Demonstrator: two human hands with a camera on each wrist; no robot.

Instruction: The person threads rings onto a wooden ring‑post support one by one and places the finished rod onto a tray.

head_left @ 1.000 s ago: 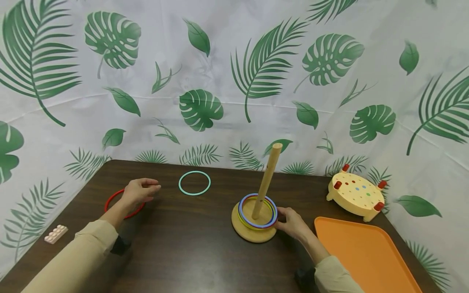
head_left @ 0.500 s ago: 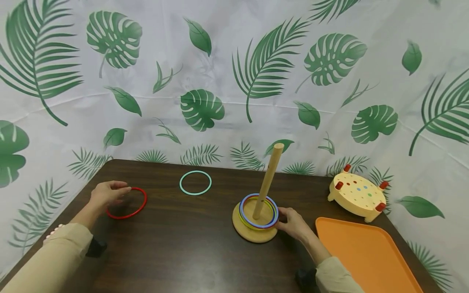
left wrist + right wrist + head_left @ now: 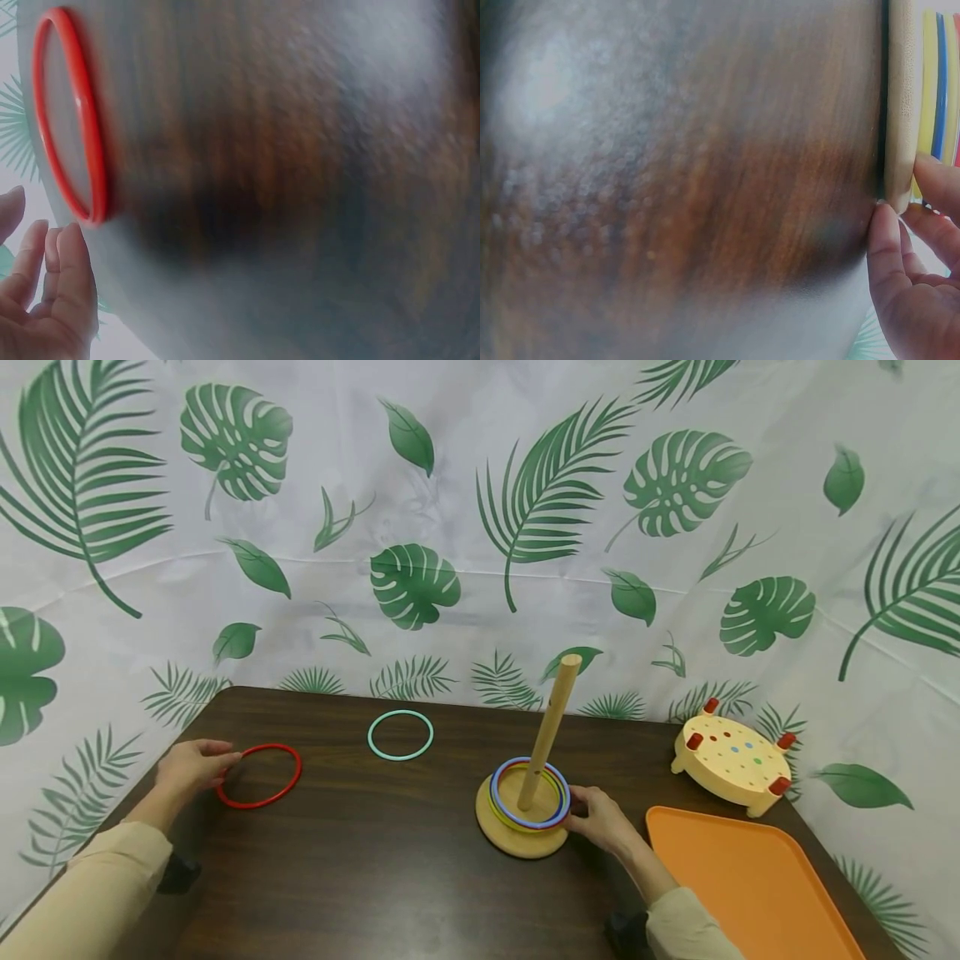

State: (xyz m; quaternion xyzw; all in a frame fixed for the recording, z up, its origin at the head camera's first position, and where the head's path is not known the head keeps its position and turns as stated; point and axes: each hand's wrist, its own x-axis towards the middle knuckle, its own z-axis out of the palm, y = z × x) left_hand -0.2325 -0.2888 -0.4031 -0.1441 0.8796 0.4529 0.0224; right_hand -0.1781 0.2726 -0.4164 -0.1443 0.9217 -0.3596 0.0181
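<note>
In the head view, my left hand [image 3: 191, 768] is beside the left edge of a red ring [image 3: 258, 806] that lies flat on the table. Its fingers are extended and hold nothing; the left wrist view shows the fingertips [image 3: 73, 240] just short of the red ring [image 3: 94, 150]. My right hand [image 3: 600, 818] grips the near right edge of a wooden ring-toss stand [image 3: 517, 843], thumb above and fingers against the base [image 3: 901, 112]. Around its upright peg [image 3: 551, 727] lie several stacked rings [image 3: 561, 777], blue, yellow and red among them.
A mint green ring [image 3: 401, 757] lies at the back of the dark wooden table [image 3: 360, 860]. On the right are an orange tray [image 3: 742, 877] and a cream dotted piece with red-tipped pegs [image 3: 731, 756]. A leaf-print cloth [image 3: 450, 527] hangs behind the table.
My left hand has moved left, from over the red ring to its left edge. The right hand and the stand have stayed in place.
</note>
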